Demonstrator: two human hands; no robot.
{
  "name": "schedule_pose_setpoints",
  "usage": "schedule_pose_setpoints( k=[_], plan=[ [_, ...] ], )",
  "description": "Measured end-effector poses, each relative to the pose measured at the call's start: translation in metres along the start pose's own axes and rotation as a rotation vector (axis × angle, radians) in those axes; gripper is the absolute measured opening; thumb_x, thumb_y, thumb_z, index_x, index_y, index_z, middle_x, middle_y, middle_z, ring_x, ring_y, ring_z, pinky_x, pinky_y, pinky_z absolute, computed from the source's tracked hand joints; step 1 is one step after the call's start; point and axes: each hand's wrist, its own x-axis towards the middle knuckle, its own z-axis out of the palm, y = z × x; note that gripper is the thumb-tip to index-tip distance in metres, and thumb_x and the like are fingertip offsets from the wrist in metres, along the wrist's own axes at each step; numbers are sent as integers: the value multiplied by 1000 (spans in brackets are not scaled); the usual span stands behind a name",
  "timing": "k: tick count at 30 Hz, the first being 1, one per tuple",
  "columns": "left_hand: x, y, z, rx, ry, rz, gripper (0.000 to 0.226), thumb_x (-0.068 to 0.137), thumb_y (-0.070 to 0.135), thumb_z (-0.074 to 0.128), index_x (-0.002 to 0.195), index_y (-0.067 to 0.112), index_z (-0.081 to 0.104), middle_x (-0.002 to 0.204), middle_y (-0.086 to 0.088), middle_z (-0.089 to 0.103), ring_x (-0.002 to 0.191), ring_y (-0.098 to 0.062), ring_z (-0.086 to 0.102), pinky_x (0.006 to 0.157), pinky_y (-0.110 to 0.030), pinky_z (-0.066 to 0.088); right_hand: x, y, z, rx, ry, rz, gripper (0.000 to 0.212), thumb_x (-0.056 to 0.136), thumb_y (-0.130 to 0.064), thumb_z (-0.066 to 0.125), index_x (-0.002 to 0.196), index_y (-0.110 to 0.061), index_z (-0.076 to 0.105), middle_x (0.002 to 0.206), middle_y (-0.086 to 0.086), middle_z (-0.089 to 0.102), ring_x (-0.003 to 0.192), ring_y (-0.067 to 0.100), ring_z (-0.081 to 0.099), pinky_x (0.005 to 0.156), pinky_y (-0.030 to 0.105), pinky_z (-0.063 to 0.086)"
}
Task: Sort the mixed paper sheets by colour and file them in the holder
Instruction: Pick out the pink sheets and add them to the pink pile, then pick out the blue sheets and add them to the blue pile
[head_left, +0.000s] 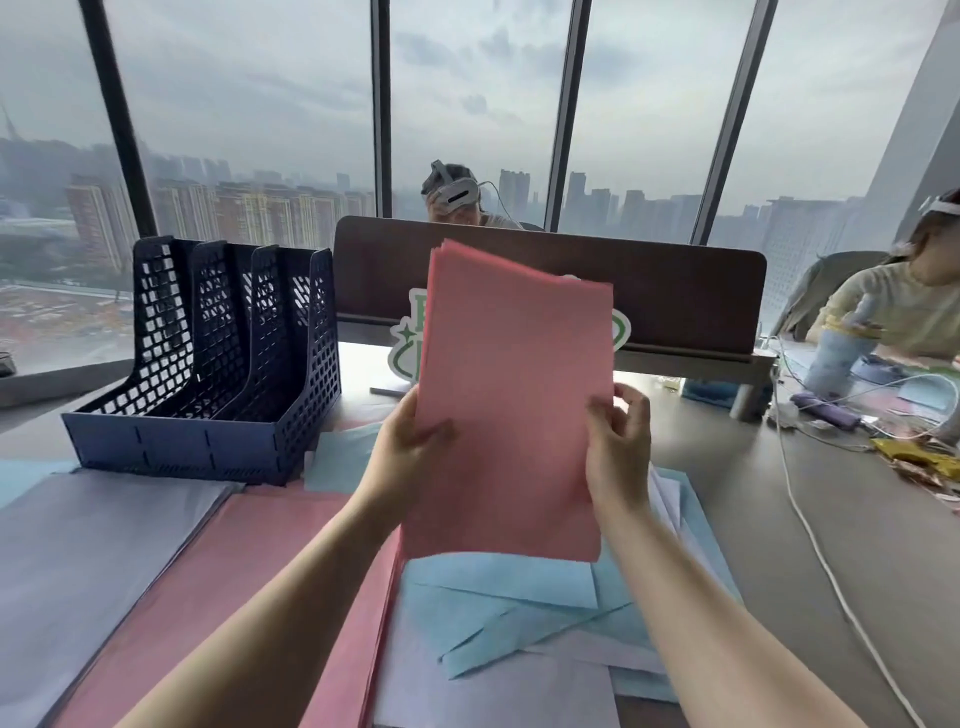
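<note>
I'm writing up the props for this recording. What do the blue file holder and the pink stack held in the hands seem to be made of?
The blue file holder looks like moulded plastic with a dull sheen: thin rigid walls pierced by a regular grid of holes. The pink stack looks like matte paper: thin sheets with edges fanned at the top, no gloss. The left hand and right hand grip its side edges.

No legible text anywhere.
Only candidate is a green-and-white sign standing on the desk against the brown divider; the held pink sheets cover most of it, so its lettering can't be read. No labels seen on the blue file holder.
</note>
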Motion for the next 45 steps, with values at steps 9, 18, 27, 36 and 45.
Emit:
schedule_pose_setpoints(
  k=[9, 18, 27, 36, 45],
  plan=[
    [-19, -9, -15, 268, 178, -87, 13, 77, 27, 64, 89, 24, 67, 82, 7, 73, 78, -15, 67, 77, -45, 56, -37, 8, 7, -294, -240, -64, 32, 97, -17, 47, 128, -13, 55, 116, 5, 67, 105, 20, 61, 97, 38, 45],
    [-31, 60, -141, 232, -25, -436, 28, 69, 23, 81, 93, 8, 78, 93, -17, 75, 70, -24, 71, 68, -32, 61, -91, -53, 45, -129, -636, 254, 27, 91, -6, 49, 66, 2, 55, 59, 12, 53, 49, 19, 50, 47, 25, 38],
    [-102, 48, -216, 507, -113, -815, 46, 69, 17, 77, 112, 2, 67, 102, -21, 73, 91, -37, 71, 86, -48, 57, -161, -19, 80, -512, -1063, 468, 17, 89, -9, 53, 72, -9, 54, 64, 12, 58, 39, 18, 54, 34, 20, 36],
    [-108, 41, -225, 1001, -197, -977, 36, 71, 27, 82, 99, 12, 66, 71, -8, 66, 54, -18, 58, 49, -22, 44, -174, -11, 83, -907, -1128, 262, 21, 78, -14, 45, 59, -10, 52, 43, 3, 56, 30, 16, 50, 40, 17, 36],
    [-83, 40, -175, 1437, -53, -582, 47, 71, 52, 77, 100, 23, 54, 107, 8, 57, 97, -18, 54, 89, -34, 48, -132, -11, 51, -1106, -884, -196, 17, 82, -37, 61, 94, -26, 59, 102, -3, 66, 99, 23, 58, 77, 30, 46]
  ],
)
